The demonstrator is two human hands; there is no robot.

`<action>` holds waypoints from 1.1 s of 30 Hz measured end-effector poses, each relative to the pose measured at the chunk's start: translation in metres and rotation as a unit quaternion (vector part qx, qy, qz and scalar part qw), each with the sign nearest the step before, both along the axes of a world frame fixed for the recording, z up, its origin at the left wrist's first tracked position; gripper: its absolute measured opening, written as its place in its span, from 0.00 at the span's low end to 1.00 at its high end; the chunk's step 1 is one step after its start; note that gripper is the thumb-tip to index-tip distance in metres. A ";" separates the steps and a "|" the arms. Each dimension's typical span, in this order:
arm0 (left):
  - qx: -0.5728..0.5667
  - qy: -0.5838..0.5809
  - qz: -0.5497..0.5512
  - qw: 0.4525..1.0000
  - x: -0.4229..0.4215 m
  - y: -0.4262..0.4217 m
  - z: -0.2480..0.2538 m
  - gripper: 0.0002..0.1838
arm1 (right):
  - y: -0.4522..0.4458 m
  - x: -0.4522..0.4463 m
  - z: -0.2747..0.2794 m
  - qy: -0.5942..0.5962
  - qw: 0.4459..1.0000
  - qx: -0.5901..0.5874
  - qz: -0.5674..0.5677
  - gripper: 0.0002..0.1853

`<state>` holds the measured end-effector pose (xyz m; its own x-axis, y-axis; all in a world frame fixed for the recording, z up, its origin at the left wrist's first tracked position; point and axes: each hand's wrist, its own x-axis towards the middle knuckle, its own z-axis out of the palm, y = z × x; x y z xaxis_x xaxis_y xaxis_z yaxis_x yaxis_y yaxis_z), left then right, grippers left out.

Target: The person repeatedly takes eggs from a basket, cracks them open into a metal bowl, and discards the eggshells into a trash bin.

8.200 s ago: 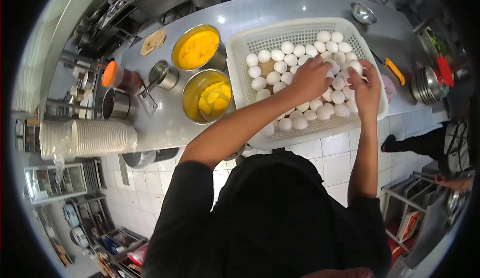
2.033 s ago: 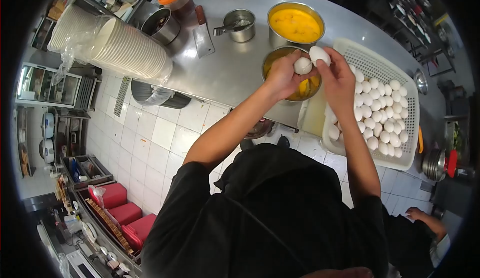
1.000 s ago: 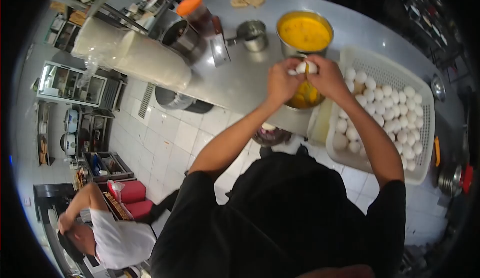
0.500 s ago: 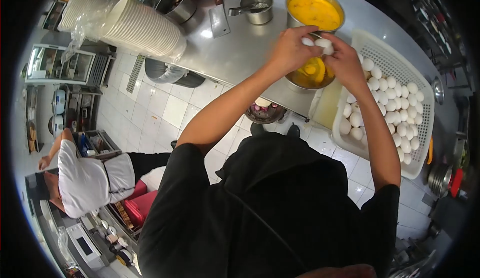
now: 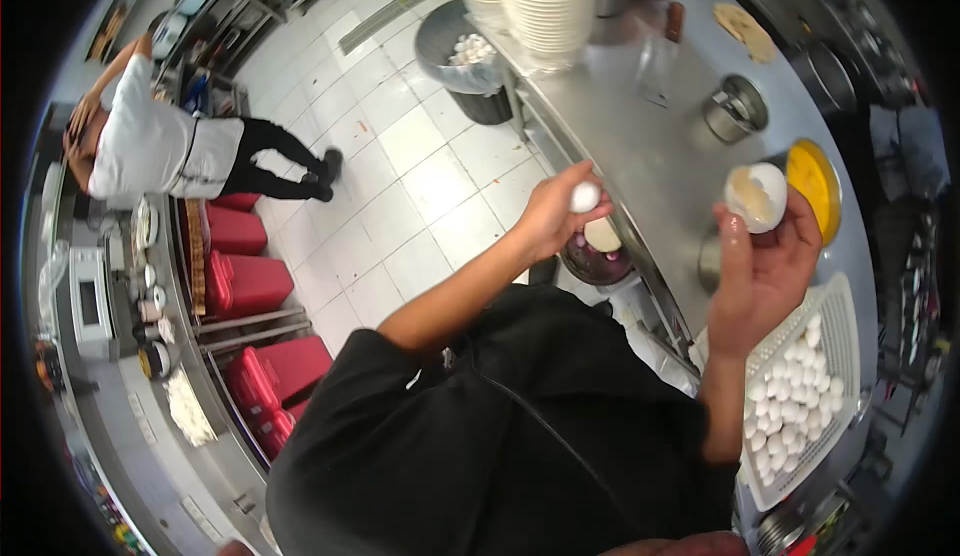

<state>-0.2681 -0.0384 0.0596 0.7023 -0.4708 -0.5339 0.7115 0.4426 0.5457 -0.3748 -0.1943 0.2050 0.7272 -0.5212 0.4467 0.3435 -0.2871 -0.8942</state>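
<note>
My left hand (image 5: 552, 218) is closed on a white egg (image 5: 585, 197), left of the steel counter's edge; whether its shell is whole is hidden. Over the counter, my right hand (image 5: 765, 281) grips a cracked eggshell (image 5: 757, 198), its broken side turned toward the camera. Beyond that hand is a steel bowl of yellow egg (image 5: 815, 191), partly covered by the fingers. Another metal bowl (image 5: 709, 261) shows only in part beside my right wrist. Many white eggs (image 5: 790, 396) lie in the pale perforated basket (image 5: 848, 341) at the lower right.
A lined bin (image 5: 436, 44) with eggshells stands on the floor, by stacked white containers (image 5: 545, 11). On the counter (image 5: 640, 136) are a small pot (image 5: 735, 108) and a cloth (image 5: 745, 33). A person in white (image 5: 150, 141) stands at the left, near red bins (image 5: 245, 281).
My hands have moved apart, the left away from the bowls toward the floor side. The view has swung left, bringing the bin's shells into sight. The person in white now has a hand at the head.
</note>
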 end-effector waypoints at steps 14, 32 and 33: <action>0.048 0.056 0.285 0.956 -0.026 0.146 -0.019 0.17 | 0.201 0.297 -0.061 0.169 0.915 -0.295 0.217 0.22; -0.077 -0.056 -0.246 0.964 0.004 -0.076 0.080 0.18 | -0.267 -0.206 -0.065 0.407 0.740 -0.268 -0.464 0.15; -0.080 -0.052 -0.266 0.959 -0.005 -0.093 0.083 0.18 | -0.290 -0.231 -0.072 0.425 0.704 -0.269 -0.501 0.17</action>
<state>-0.2729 -0.1313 0.1431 0.3852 -0.8478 -0.3645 0.8053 0.1159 0.5814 -0.6062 -0.4845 0.1334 0.2390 -0.8845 0.4007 -0.8664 -0.3805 -0.3232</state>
